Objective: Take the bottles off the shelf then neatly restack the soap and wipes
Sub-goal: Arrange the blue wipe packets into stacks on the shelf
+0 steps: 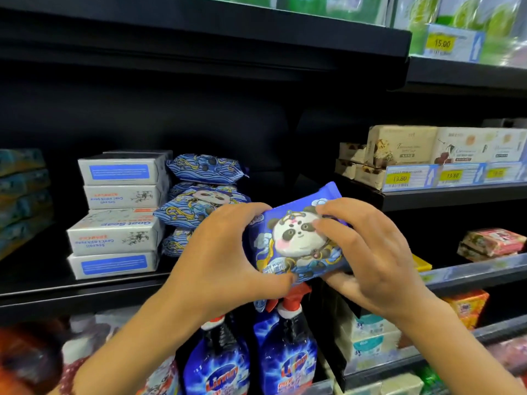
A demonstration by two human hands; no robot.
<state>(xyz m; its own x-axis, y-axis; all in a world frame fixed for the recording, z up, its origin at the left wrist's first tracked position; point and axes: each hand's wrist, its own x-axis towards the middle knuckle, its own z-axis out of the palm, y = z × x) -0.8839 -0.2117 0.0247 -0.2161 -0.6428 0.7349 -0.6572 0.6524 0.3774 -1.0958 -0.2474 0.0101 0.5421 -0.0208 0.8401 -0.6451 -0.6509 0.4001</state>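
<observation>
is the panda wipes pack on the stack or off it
Off it. The left hand and right hand grip the wipes pack, tilted, in front of the shelf, right of the wipes stack.

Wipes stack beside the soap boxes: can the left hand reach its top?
Likely yes: space above the wipes stack is open, nothing between, though the left hand grips the panda wipes pack.

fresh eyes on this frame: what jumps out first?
The blue panda wipes pack, gripped at centre frame by the left hand and right hand. Behind it to the left, four white soap boxes stand stacked on the black shelf, beside a pile of matching wipes packs. Two blue spray bottles with red triggers stand below the hands.
</observation>
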